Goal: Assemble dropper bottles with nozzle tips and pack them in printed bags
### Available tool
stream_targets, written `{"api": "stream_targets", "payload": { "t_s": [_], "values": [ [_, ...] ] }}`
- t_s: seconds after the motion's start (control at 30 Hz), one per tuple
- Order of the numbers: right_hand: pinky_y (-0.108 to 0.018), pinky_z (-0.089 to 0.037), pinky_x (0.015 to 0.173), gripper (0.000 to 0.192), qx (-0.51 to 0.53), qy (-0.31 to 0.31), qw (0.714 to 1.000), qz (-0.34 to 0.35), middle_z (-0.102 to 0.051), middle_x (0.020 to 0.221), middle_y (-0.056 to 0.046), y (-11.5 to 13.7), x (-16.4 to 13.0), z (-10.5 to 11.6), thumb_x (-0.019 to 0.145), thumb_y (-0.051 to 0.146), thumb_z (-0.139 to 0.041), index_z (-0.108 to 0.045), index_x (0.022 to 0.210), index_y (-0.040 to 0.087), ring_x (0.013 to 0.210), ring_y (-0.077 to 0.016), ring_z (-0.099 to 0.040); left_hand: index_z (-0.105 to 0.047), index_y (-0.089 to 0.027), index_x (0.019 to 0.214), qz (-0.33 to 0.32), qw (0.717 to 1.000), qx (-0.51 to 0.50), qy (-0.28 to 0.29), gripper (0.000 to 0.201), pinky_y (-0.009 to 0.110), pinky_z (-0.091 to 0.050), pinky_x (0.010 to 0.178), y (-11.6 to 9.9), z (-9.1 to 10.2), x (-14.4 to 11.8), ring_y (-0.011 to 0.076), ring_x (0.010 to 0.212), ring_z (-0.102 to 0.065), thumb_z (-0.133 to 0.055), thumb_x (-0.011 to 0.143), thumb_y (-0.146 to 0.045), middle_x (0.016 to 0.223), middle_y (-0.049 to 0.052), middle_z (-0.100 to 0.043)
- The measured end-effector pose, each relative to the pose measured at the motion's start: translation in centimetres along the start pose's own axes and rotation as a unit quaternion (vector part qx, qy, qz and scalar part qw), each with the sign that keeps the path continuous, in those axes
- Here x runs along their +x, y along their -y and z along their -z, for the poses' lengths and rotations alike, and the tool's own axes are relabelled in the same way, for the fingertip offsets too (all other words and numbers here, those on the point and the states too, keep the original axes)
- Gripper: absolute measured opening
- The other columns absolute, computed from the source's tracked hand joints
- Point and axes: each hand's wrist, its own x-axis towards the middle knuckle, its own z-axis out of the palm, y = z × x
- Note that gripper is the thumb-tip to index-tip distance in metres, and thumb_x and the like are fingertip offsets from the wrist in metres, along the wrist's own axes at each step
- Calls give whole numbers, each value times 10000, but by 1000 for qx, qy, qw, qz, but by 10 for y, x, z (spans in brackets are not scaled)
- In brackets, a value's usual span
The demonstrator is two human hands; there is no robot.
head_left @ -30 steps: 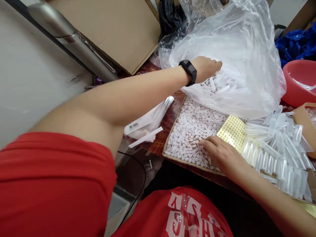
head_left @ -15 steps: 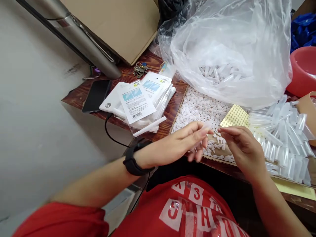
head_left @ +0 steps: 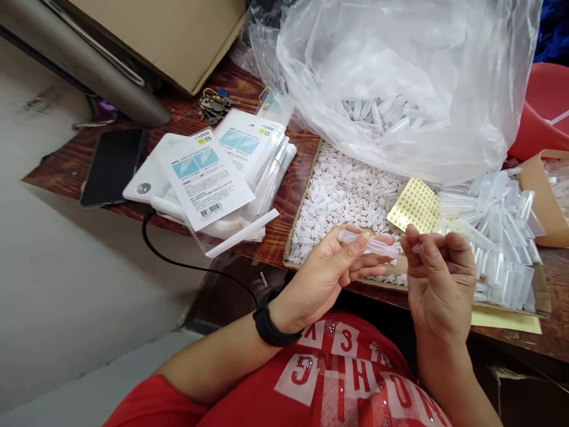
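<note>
My left hand (head_left: 331,264) grips a clear plastic tube (head_left: 373,244) between thumb and fingers, its far end pointing toward my right hand. My right hand (head_left: 440,273) is closed in a pinch around a small whitish piece (head_left: 416,248), mostly hidden by the fingertips; it resembles the small white plastic pieces (head_left: 342,190) spread thickly in the shallow cardboard tray (head_left: 291,240) beneath. A gold sheet of small round stickers (head_left: 413,206) lies on the tray just beyond my right hand. Many clear tubes (head_left: 507,237) are piled to its right.
A large clear plastic bag (head_left: 400,53) with more tubes inside stands behind the tray. To the left are packaged cards (head_left: 213,178), keys (head_left: 216,107), a phone (head_left: 113,169) and a black cable (head_left: 178,259). A red bowl (head_left: 540,112) sits at the far right.
My left hand has turned, so the tube shows more plainly. My right hand has rotated palm toward me, with fingers curled around the small piece. The view has shifted a little.
</note>
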Motion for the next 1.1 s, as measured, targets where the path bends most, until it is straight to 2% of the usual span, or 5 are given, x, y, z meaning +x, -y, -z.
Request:
{"api": "stream_targets", "payload": {
  "t_s": [0.27,0.67,0.83,0.9,1.1],
  "values": [
    [-266,-626,1027,258,65,-45,997,-23,-702,887,121,2,-3,-22,919,202,-816,-731,1091,376,1003,-64,-788,-610,-201,998,5,995,-102,12,264,256,-648,911,10,-8,1,163,987,-836,-855,941,-281,1112,60,-856],
    [-316,-655,926,245,30,-84,996,10,-664,892,88,-3,-9,-26,915,254,-821,-655,1072,341,1067,-146,-790,-640,-183,1003,3,987,-157,13,143,271,-636,961,21,-14,2,189,1101,-815,-776,1003,-228,1262,108,-819],
    [-333,-622,1048,244,79,-67,995,12,-670,864,90,-7,-15,-27,909,229,-828,-606,969,310,1248,-153,-743,-684,-158,1016,19,981,-195,15,63,260,-635,982,25,-16,2,157,1040,-824,-664,1070,-182,1190,108,-833],
    [-308,-617,1031,231,76,-56,995,9,-657,857,84,-8,-17,-25,939,229,-792,-577,959,312,1272,-146,-729,-715,-122,1063,37,978,-207,12,161,258,-638,984,27,-17,2,154,1024,-826,-564,1111,-154,1149,125,-836],
    [-376,-592,1027,162,-27,-18,998,56,-602,878,33,-12,-25,-16,1030,275,-642,-497,1013,346,1311,-182,-692,-729,-101,1019,77,962,-262,12,294,256,-658,950,32,-23,1,145,956,-836,-458,1132,-110,1098,116,-841]
  ]
}}
